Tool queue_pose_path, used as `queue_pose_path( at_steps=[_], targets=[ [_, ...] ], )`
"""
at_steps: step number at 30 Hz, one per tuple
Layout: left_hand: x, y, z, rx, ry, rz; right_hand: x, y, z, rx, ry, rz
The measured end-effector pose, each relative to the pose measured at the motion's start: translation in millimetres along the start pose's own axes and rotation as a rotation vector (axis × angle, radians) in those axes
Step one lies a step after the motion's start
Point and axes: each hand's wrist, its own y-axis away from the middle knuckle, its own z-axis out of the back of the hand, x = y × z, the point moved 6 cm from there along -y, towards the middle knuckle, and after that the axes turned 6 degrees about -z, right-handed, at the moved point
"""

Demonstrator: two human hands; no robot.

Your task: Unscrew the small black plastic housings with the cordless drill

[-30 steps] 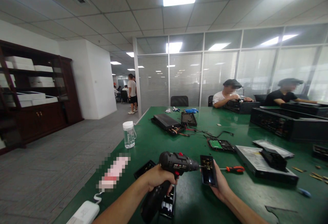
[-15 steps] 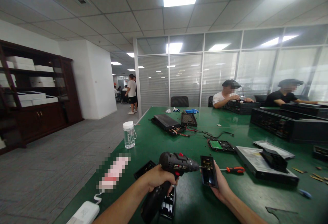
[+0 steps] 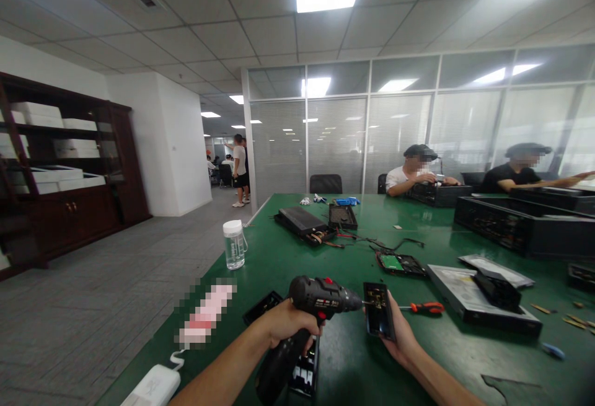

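In our left hand (image 3: 290, 320) we grip a black power drill (image 3: 320, 294) with red accents, the fingers curled around its handle. We hold it over the green bench (image 3: 348, 362), its bit aimed rightward at the small black casing (image 3: 380, 319) in our right hand (image 3: 398, 338). We keep that casing raised and slightly tilted, brassy metal parts showing inside; our right fingers clasp it from behind and along its right edge, most of them hidden from us. The bit's tip overlaps the casing's left side, but we cannot tell whether it touches anything inside.

Just beside our right hand lies a red-and-black screwdriver (image 3: 427, 308). Below the drill we see a second black casing (image 3: 305, 372), and a black frame (image 3: 261, 307) rests near our left wrist. Farther off, we have a lidded clear bottle (image 3: 235, 252) by the bench's left edge and a green circuit board (image 3: 392, 261) beyond our right hand.
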Motion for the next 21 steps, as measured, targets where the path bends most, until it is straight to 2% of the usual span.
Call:
queue_pose_path(
  at_steps=[17,21],
  targets=[
    [-5.5,2.1,-3.3,0.002,0.004,-0.015,1.0,0.7,-1.2,0.000,-0.015,0.004],
    [-3.4,1.9,-2.8,-0.006,-0.007,0.017,-0.2,-0.7,-0.1,0.001,-0.007,-0.004]
  ],
)
